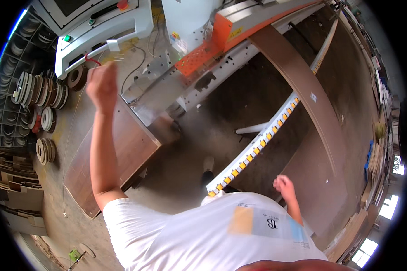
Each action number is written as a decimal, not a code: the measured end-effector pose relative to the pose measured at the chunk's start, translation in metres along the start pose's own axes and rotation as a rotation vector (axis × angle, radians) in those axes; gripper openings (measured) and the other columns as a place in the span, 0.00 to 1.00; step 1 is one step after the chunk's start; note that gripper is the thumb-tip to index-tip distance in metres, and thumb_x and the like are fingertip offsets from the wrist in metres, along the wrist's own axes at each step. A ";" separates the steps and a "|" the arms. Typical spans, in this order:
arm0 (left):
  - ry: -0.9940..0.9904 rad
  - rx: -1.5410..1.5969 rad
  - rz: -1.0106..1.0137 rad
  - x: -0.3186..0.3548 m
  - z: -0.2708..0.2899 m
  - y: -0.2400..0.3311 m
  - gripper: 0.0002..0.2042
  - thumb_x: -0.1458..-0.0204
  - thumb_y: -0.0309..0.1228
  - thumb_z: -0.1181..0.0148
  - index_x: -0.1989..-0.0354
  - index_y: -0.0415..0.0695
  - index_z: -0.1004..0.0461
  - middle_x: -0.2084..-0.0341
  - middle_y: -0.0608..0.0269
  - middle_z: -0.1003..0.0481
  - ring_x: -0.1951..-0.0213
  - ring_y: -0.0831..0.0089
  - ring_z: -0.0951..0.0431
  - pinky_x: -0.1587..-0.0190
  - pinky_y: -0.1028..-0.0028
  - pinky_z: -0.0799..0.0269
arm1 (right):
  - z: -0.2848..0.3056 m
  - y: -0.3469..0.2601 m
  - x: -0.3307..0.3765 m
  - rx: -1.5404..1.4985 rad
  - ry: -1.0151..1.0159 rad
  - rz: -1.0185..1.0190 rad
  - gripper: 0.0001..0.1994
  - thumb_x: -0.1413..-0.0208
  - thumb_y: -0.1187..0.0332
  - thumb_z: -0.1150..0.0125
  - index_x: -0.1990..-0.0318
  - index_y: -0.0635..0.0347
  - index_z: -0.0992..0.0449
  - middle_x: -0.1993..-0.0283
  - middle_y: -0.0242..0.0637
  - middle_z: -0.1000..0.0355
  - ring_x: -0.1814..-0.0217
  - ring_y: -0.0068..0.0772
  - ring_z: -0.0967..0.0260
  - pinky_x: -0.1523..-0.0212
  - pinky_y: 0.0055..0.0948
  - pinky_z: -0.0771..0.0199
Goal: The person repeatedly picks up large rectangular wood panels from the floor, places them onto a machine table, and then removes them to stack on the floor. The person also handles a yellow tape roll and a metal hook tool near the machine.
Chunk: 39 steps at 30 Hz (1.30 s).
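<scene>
My left hand (103,86) is raised at the left, close to the handle bar of a white machine control panel (142,27). Its fingers are curled in and slightly smeared; whatever they may hold is hidden. Beneath that arm lies a stack of brown boards (117,149). My right hand (284,186) is low beside my body at the right, fingers bent in, with nothing visible in them. It is nearest to a long brown panel (298,81), which bears a small white label (313,97) and reaches from the orange machine beam (230,34) toward the lower right.
A white rail with yellow rollers (257,147) runs from my waist to the far right, passing under the long panel. Edging rolls (40,90) fill the left side by a dark rack. Boards (13,180) are stacked at far left. A loose cable (142,58) hangs near the machine.
</scene>
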<state>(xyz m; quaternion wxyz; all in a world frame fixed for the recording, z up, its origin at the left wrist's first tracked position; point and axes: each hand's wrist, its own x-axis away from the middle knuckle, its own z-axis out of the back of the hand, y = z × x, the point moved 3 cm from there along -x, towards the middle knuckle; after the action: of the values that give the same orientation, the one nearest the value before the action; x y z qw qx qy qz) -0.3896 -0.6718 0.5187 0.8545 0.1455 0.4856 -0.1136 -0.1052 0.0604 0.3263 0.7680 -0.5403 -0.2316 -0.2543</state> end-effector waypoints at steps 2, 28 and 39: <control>-0.410 -0.218 -0.190 0.023 -0.029 0.071 0.13 0.50 0.28 0.35 0.55 0.56 0.18 0.67 0.71 0.21 0.63 0.68 0.22 0.68 0.67 0.24 | -0.027 -0.073 -0.007 -0.014 -0.012 0.139 0.13 0.31 0.66 0.43 0.45 0.61 0.26 0.55 0.38 0.21 0.60 0.26 0.23 0.60 0.24 0.25; -1.728 0.970 -0.466 0.190 -0.023 0.674 0.13 0.40 0.40 0.35 0.53 0.47 0.24 0.68 0.52 0.20 0.64 0.57 0.19 0.59 0.62 0.25 | 0.113 0.053 0.245 -1.120 0.988 0.506 0.18 0.30 0.57 0.45 0.66 0.61 0.21 0.72 0.38 0.24 0.79 0.21 0.33 0.76 0.22 0.32; -2.089 0.926 -0.749 0.206 0.020 0.813 0.08 0.39 0.30 0.37 0.56 0.40 0.20 0.65 0.63 0.18 0.61 0.77 0.22 0.54 0.71 0.26 | 0.152 0.173 0.302 -1.377 1.055 0.828 0.17 0.28 0.55 0.48 0.65 0.56 0.23 0.72 0.31 0.24 0.72 0.20 0.30 0.72 0.20 0.38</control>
<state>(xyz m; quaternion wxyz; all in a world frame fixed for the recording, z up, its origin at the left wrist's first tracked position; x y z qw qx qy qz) 0.0022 0.0679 0.4634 0.6162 0.1261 -0.5159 -0.5816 0.2237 0.2117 0.4402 0.3165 -0.7276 0.5533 -0.2535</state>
